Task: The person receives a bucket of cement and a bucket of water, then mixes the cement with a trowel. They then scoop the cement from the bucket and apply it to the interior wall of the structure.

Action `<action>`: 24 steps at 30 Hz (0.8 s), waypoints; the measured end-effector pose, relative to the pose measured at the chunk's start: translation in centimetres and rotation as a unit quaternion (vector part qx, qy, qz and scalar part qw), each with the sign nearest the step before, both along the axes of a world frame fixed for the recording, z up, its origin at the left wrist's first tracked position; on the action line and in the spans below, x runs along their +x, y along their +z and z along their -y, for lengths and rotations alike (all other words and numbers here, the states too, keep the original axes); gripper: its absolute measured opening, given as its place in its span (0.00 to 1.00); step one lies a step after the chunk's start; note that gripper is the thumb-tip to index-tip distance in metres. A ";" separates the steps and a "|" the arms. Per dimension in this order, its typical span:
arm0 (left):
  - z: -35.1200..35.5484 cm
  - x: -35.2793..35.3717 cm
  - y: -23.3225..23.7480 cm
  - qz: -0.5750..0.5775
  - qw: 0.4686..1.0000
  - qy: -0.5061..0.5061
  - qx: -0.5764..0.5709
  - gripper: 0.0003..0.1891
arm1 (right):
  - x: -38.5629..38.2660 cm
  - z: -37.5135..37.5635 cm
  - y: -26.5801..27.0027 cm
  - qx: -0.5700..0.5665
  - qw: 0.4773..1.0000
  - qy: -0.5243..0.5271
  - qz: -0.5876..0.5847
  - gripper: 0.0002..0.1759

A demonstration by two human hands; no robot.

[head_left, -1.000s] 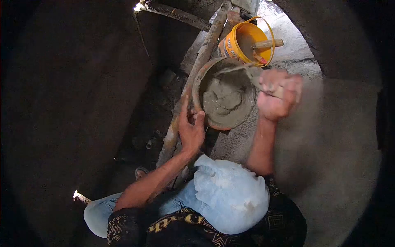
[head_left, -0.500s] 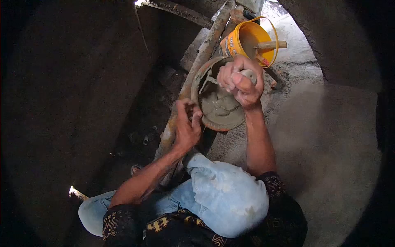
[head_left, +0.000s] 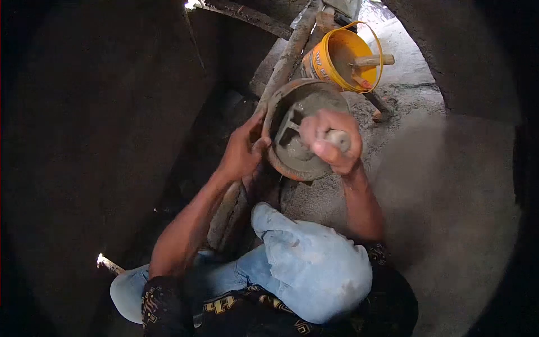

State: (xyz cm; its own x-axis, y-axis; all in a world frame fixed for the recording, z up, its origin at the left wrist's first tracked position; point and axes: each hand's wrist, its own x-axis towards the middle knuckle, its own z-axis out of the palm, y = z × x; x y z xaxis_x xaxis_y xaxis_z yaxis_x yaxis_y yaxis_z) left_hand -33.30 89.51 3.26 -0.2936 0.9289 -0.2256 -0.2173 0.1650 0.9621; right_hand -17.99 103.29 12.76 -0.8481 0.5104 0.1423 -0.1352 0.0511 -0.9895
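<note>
A round bowl (head_left: pixel 271 119) with an orange-brown rim holds wet grey mortar (head_left: pixel 320 101). At its left side, my left hand (head_left: pixel 245 147) grips the rim, the thumb on the near edge and the fingers partly hidden. My right hand (head_left: pixel 335 140) is closed around the pale, round-ended handle of a trowel (head_left: pixel 288 126), over the right part of the bowl. The trowel's metal blade and neck dip into the mortar on the left side; part of the blade is covered.
Beyond the bowl stands a yellow bucket (head_left: pixel 321 65) containing grey mix and a wooden-handled tool (head_left: pixel 373 60). A long pole (head_left: pixel 287 59) runs along the bowl's left. My denim-covered knee (head_left: pixel 314 264) is close below, and a curved dark wall (head_left: pixel 466 50) rises at the right.
My right hand has moved down toward me with the trowel, whose blade now shows at the bowl's left. The mortar's surface has shifted. My left hand has slid slightly up the rim.
</note>
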 end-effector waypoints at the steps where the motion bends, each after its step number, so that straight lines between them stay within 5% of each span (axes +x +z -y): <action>1: -0.6 -0.8 0.7 -0.002 0.998 -0.055 -0.021 0.34 | 0.4 0.3 0.4 -0.005 1.000 -0.020 -0.014 0.14; 8: -4.8 -4.3 -2.5 -0.071 0.975 -0.187 0.099 0.36 | 3.9 0.6 2.5 -0.058 0.989 -0.067 -0.120 0.12; 12: -5.0 -5.1 -1.4 0.012 0.974 -0.227 -0.002 0.38 | 2.8 0.4 -2.5 -0.068 0.978 -0.143 -0.136 0.11; 15: -4.9 -4.9 -1.2 -0.005 0.974 -0.225 -0.028 0.38 | 2.8 0.5 -1.6 0.016 0.995 -0.089 -0.048 0.11; 19: -5.3 -4.8 -1.6 -0.077 0.976 -0.196 0.048 0.36 | 3.3 1.7 1.4 -0.030 0.988 -0.114 -0.103 0.11; 24: -6.9 -5.4 0.5 -0.074 0.965 -0.241 -0.068 0.39 | 3.5 0.3 -3.7 -0.045 0.984 -0.139 -0.101 0.11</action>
State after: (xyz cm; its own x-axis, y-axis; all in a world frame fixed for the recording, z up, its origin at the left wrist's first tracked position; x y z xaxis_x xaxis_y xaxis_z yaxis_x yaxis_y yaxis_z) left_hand -38.69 96.40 3.81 0.1268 0.9302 -0.3444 0.0546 0.3401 0.9388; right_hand -14.53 102.94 9.09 -0.6326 0.7371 0.2377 -0.3231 0.0277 -0.9460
